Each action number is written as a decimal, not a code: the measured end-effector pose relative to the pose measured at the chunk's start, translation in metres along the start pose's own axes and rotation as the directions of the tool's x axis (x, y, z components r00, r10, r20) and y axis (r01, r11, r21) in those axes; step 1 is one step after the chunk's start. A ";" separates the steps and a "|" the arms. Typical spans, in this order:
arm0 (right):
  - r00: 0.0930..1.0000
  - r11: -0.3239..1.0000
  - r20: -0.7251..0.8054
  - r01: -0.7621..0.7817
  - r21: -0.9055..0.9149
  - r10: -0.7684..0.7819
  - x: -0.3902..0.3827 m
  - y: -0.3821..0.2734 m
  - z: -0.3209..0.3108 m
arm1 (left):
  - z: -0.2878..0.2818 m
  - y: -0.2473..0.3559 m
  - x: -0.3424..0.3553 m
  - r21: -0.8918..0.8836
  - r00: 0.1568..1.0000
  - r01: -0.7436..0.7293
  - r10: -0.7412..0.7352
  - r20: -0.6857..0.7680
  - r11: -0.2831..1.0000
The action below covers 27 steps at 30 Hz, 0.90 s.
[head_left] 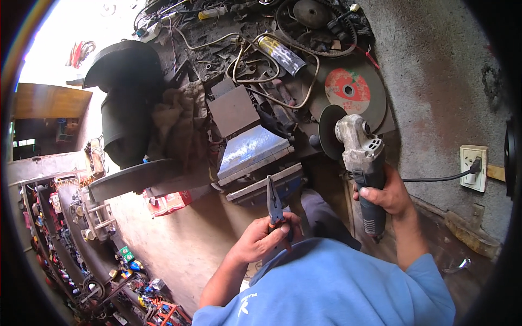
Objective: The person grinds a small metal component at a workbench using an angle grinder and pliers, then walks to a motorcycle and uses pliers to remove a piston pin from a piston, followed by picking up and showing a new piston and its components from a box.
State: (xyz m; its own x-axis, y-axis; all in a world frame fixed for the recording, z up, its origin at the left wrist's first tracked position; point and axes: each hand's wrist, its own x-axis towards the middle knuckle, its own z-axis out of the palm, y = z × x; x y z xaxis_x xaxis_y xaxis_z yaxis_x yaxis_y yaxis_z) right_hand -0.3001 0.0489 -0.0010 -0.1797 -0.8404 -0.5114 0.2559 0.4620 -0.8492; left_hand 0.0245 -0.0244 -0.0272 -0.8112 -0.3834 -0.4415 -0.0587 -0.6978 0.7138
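Note:
My left hand (261, 239) is closed around the handles of long-nose pliers (274, 204), their jaws pointing up and away from me. Just beyond the pliers' tip is a bench vise (254, 154) with a worn blue body and a gap between its jaws. My right hand (392, 194) grips the grey body of an angle grinder (363, 149), held upright to the right of the vise. A dark, thin disc (329, 131) is fitted on the grinder's head. I cannot tell whether the disc is turning.
A large abrasive disc with a red label (348, 91) lies behind the grinder. Beyond the vise are a spray can (281, 55), a looped cable (311, 89) and scattered tools. A big dark pulley-like cylinder (126, 111) stands left. At right, a wall socket (474, 168) holds a plugged cord.

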 end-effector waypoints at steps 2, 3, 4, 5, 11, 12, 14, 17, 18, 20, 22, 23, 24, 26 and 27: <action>1.000 1.000 0.010 -0.001 -0.016 0.001 0.000 0.001 -0.002 | 0.001 0.001 0.002 0.055 1.000 0.008 -0.006 -0.026 0.998; 1.000 1.000 0.016 -0.001 -0.024 0.001 0.000 0.001 -0.003 | -0.001 -0.001 0.004 0.114 0.999 -0.007 0.012 -0.039 0.993; 1.000 1.000 0.014 -0.004 -0.025 0.005 0.000 0.000 -0.002 | -0.004 -0.007 0.004 0.183 0.997 -0.053 0.061 -0.041 0.982; 1.000 1.000 0.013 -0.008 -0.026 0.008 0.000 -0.001 -0.001 | -0.008 -0.016 0.003 0.252 0.993 -0.097 0.110 -0.040 0.963; 1.000 1.000 0.022 0.002 -0.023 -0.001 0.000 -0.001 -0.001 | -0.013 -0.025 0.004 0.415 0.981 -0.153 0.190 -0.048 0.897; 1.000 1.000 0.021 0.006 -0.020 -0.006 0.000 -0.001 -0.001 | -0.012 -0.023 0.005 0.436 0.977 -0.164 0.207 -0.053 0.885; 0.998 1.000 0.067 0.005 0.007 -0.005 0.001 0.001 -0.006 | -0.012 -0.019 0.004 0.554 0.975 -0.137 0.210 -0.070 0.821; 0.999 1.000 0.041 -0.003 -0.001 0.003 -0.001 -0.001 -0.003 | -0.012 -0.019 0.004 0.645 0.974 -0.087 0.201 -0.106 0.759; 1.000 1.000 0.017 -0.006 -0.012 0.007 -0.001 -0.002 0.000 | -0.012 -0.020 0.004 0.662 0.973 -0.069 0.196 -0.119 0.746; 1.000 1.000 0.012 -0.011 -0.011 0.011 -0.002 -0.003 0.001 | -0.012 -0.019 0.002 0.663 0.974 -0.052 0.183 -0.130 0.747; 1.000 1.000 0.008 -0.010 -0.008 0.010 -0.002 -0.004 0.001 | -0.011 -0.020 0.002 0.651 0.974 -0.038 0.173 -0.145 0.758; 1.000 1.000 0.006 -0.007 -0.006 0.007 -0.002 -0.005 0.002 | -0.011 -0.021 0.002 0.639 0.973 -0.032 0.169 -0.155 0.769; 1.000 1.000 0.005 -0.004 -0.005 0.004 -0.002 -0.005 0.002 | -0.011 -0.021 0.002 0.626 0.972 -0.027 0.165 -0.164 0.779; 1.000 1.000 0.004 -0.011 0.002 0.011 -0.003 -0.003 0.000 | -0.010 -0.016 0.002 0.633 0.975 -0.007 0.146 -0.167 0.774; 1.000 1.000 0.003 -0.014 0.005 0.014 -0.003 -0.002 0.000 | -0.009 -0.015 0.002 0.636 0.976 0.002 0.137 -0.169 0.771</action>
State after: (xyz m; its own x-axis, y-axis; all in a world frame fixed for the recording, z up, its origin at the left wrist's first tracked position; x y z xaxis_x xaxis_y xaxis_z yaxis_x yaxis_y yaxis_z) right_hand -0.3006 0.0501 0.0022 -0.1729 -0.8348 -0.5227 0.2628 0.4724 -0.8413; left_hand 0.0288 -0.0206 -0.0439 -0.7013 -0.5720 -0.4254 -0.4174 -0.1543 0.8955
